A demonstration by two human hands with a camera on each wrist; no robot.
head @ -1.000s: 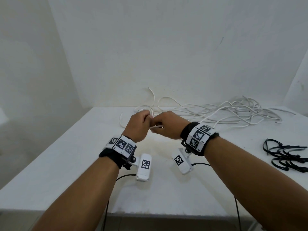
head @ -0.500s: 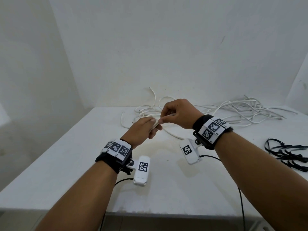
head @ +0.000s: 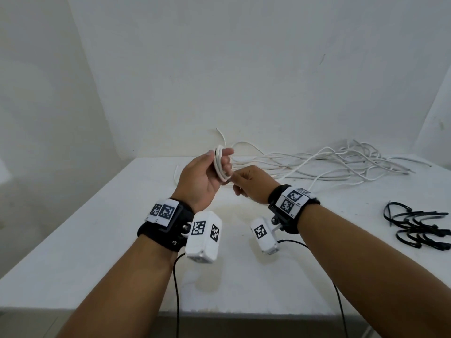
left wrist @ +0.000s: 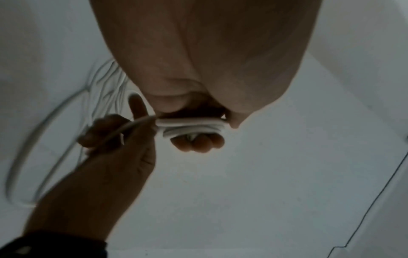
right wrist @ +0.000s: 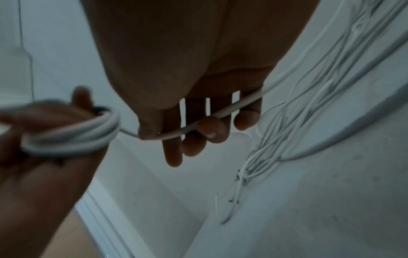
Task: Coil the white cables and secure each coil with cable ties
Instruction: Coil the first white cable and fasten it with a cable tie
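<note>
White surface: left hand grip pinches small white cable coil; right hand curled round feeding strand. Keep tension even, stack wraps flat.

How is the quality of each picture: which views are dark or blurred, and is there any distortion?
Head view: bright and even, mostly sharp; the table edges splay from the wide angle. Left wrist view: dim, the left hand in shadow, the right hand and loose cable smeared. Right wrist view: also dim; the coil is motion-blurred, the cable pile soft and curved.
</note>
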